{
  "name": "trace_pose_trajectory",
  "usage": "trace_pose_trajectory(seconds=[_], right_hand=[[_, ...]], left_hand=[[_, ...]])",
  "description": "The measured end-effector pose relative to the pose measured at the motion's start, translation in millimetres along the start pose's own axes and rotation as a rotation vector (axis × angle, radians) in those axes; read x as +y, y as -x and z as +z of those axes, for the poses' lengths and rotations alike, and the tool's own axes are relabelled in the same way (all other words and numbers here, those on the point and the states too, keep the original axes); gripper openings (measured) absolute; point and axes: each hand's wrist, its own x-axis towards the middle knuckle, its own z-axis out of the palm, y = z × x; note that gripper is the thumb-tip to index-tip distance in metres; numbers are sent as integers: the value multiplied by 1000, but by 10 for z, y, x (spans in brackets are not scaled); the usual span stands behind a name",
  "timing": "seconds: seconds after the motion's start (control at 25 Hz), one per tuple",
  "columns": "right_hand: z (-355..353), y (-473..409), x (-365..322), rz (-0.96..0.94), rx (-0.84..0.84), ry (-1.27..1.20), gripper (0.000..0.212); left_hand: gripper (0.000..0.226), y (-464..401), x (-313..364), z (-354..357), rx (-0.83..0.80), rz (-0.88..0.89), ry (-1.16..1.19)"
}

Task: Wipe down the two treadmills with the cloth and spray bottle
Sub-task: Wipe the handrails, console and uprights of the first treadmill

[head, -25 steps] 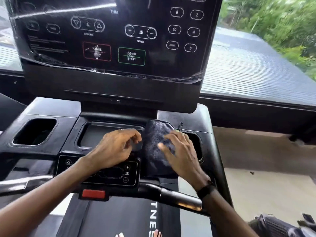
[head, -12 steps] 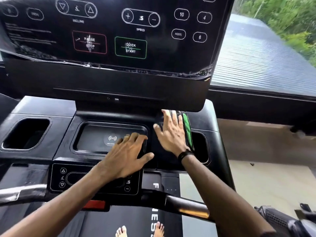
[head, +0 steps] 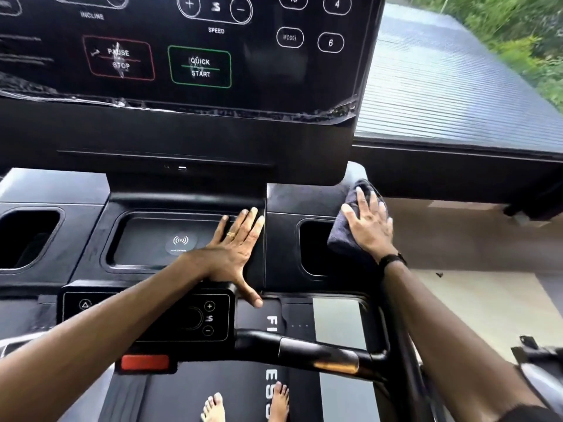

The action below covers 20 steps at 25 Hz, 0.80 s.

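Observation:
I stand on a black treadmill and look down at its console deck. A dark cloth lies on the deck's right edge, beside the right cup holder. My right hand presses flat on the cloth with straight fingers. My left hand rests flat on the deck, between the wireless charging tray and the right cup holder. No spray bottle is in view.
The touch panel rises close above the deck. A left cup holder sits at the far left. A handlebar and a red stop key lie below. My bare feet are on the belt. Floor lies to the right.
My right hand has slid the cloth from the deck's middle to its right edge. My left hand moved right and flattened beside the charging tray. The view has come closer.

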Motion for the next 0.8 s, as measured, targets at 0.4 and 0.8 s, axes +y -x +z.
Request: trace_pose_trajectory(seconds=[0.4, 0.8], right_hand=[[355, 1368, -165, -160, 196, 189, 75], [423, 1459, -869, -263, 69, 7, 90]], left_hand=[[165, -8, 67, -3, -14, -25, 11], [166, 26, 75, -33, -18, -12, 43]])
